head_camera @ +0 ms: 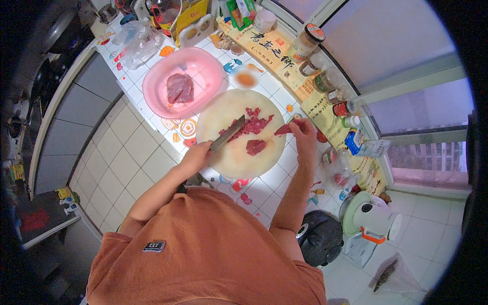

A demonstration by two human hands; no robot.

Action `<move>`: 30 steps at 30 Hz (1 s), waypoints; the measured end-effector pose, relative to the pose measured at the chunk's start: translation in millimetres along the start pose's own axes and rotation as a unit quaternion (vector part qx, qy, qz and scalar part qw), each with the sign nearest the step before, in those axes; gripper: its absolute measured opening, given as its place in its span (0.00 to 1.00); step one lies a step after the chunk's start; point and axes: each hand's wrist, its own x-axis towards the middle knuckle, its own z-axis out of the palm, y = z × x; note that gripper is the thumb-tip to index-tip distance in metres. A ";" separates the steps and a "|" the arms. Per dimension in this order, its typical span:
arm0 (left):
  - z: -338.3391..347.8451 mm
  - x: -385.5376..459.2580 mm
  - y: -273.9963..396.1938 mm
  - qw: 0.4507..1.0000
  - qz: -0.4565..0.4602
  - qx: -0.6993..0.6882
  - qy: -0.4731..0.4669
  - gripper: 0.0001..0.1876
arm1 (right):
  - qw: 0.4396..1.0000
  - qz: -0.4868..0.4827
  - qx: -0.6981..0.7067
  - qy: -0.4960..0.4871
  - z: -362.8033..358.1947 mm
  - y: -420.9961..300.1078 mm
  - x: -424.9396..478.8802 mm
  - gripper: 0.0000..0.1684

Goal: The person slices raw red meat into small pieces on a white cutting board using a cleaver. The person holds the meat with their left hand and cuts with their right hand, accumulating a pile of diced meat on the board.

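My left hand [196, 157] grips the handle of a kitchen knife [228, 133], whose blade reaches over the left side of a round, pale cutting board [244, 167]. Cut raw meat [256, 125] lies in a loose strip on the board, partly behind the blade. A separate lump of raw meat [256, 147] rests below it. At the board's right edge, my right hand [304, 131] pinches a strip of raw meat [282, 130] between its fingers. A larger piece of meat [180, 88] sits in a pink plastic basin [207, 61], beyond the board to the upper left.
Seasoning jars [310, 42] line the window ledge at the right. Plastic bags [137, 42] lie past the basin. A black appliance [322, 238] and a white kettle with an orange handle [375, 219] stand at the lower right. A blurred round item [245, 78] is above the board.
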 end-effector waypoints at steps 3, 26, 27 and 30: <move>-6.5 -0.9 0.7 1.000 -0.011 0.003 0.011 0.13 | 0.999 -0.042 0.009 0.009 5.4 -49.4 -27.7 0.06; 18.9 12.9 33.1 0.939 0.162 0.252 -0.169 0.21 | 0.885 -0.106 -0.451 0.045 75.3 146.8 -181.8 0.11; 17.3 16.2 38.8 0.925 0.169 0.281 -0.191 0.22 | 0.882 -0.115 -0.455 0.047 75.9 147.4 -181.1 0.11; 25.1 26.9 35.0 0.896 0.243 0.336 -0.161 0.18 | 0.873 -0.128 -0.467 0.050 76.2 148.8 -180.8 0.09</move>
